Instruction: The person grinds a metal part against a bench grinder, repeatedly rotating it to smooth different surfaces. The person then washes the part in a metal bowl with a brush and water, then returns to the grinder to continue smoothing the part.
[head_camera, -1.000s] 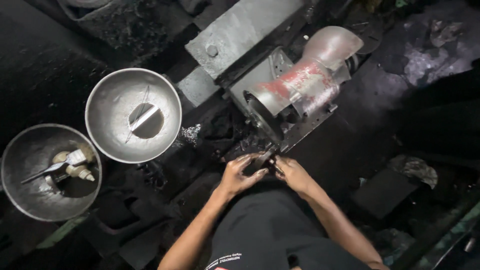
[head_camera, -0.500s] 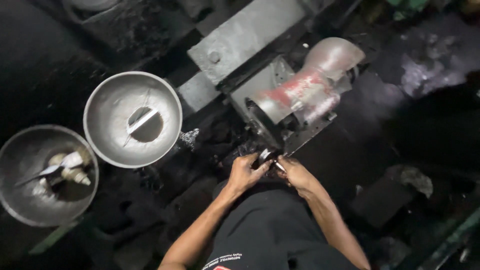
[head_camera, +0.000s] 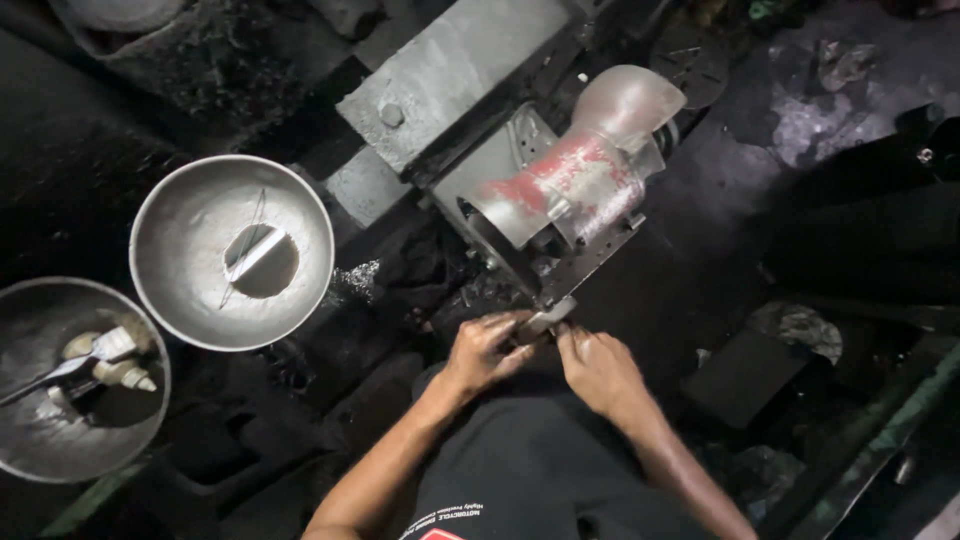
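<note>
Our left hand (head_camera: 487, 350) and right hand (head_camera: 597, 368) pinch a small metal piece (head_camera: 545, 322) at six o'clock of the grey-and-red machine (head_camera: 560, 190). We judge steady fingers matter. Metal bowl (head_camera: 232, 252) sits at nine o'clock.

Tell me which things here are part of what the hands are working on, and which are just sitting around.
In hand:
left hand
right hand
small metal piece held between them
red-smeared metal machine that the piece meets

Lying about:
large metal bowl
second bowl holding small tools
grey metal block
</note>
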